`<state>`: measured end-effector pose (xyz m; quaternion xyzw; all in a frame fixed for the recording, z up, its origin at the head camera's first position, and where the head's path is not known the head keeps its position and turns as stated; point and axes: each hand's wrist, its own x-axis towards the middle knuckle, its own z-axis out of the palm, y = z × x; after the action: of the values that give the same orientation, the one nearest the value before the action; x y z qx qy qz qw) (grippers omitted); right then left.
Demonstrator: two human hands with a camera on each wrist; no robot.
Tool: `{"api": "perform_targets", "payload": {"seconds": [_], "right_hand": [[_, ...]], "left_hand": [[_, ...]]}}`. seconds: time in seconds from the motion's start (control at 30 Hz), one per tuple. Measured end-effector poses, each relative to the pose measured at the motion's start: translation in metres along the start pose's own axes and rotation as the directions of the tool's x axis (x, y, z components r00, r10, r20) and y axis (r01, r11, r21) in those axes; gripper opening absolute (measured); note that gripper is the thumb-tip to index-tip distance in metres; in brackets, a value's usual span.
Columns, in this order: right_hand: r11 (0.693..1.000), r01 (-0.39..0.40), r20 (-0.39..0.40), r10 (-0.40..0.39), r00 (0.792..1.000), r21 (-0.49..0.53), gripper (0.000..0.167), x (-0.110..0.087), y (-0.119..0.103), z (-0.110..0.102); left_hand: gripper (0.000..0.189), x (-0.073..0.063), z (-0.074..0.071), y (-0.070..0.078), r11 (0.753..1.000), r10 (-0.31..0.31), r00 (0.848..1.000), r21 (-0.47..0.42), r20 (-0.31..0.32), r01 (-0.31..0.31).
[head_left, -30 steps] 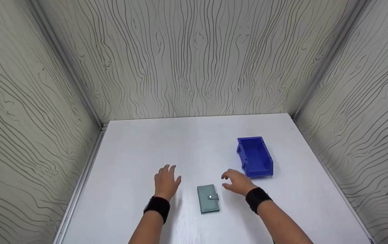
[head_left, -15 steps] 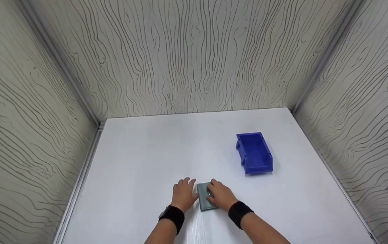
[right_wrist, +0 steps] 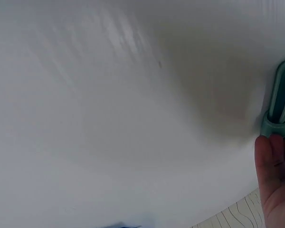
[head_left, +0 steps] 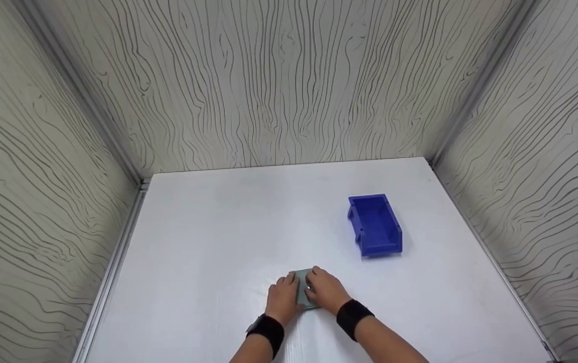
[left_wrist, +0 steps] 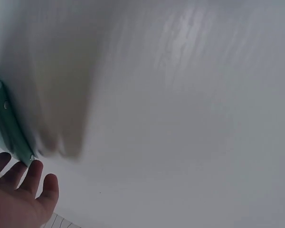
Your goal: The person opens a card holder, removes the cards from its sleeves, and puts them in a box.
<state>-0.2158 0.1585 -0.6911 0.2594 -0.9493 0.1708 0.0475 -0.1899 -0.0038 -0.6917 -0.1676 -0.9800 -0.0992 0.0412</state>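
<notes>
A green wallet [head_left: 302,289] with a snap strap lies on the white table between the two hands. My left hand [head_left: 283,299] holds its left edge; in the left wrist view the fingertips [left_wrist: 35,167] meet the spine side of the wallet [left_wrist: 12,135]. From the other side, my right hand [head_left: 329,290] grips the strap side, with the metal snap just showing by the thumb. In the right wrist view, fingertips [right_wrist: 263,142] press at the strap loop [right_wrist: 278,126], and the wallet's open edge shows inner layers. Both hands cover much of the wallet in the head view.
A blue plastic bin [head_left: 377,227] stands on the white table [head_left: 218,227], to the right and beyond the hands. Wood-patterned panels [head_left: 279,85] wall in the back and both sides. Each wrist wears a black band [head_left: 353,318].
Both hands have come in from either side to the wallet, the right reaching its strap first. The left has since closed against the left edge. The wallet remains on the table.
</notes>
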Motion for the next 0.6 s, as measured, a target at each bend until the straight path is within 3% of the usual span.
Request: {"api": "perform_targets", "payload": {"seconds": [0.47,0.6], "right_hand": [[0.989,0.027,-0.174,-0.053,0.983,-0.144,0.018,-0.001,-0.006,0.013],[0.967,0.0,-0.144,-0.038,0.989,-0.253,0.022,-0.001,-0.01,0.017]], "left_hand": [[0.067,-0.002,0.003,-0.001,0.998,0.016,0.999,0.06,-0.049,-0.013],[0.065,-0.001,0.005,-0.001,0.997,0.024,0.998,0.079,-0.063,-0.019]]}}
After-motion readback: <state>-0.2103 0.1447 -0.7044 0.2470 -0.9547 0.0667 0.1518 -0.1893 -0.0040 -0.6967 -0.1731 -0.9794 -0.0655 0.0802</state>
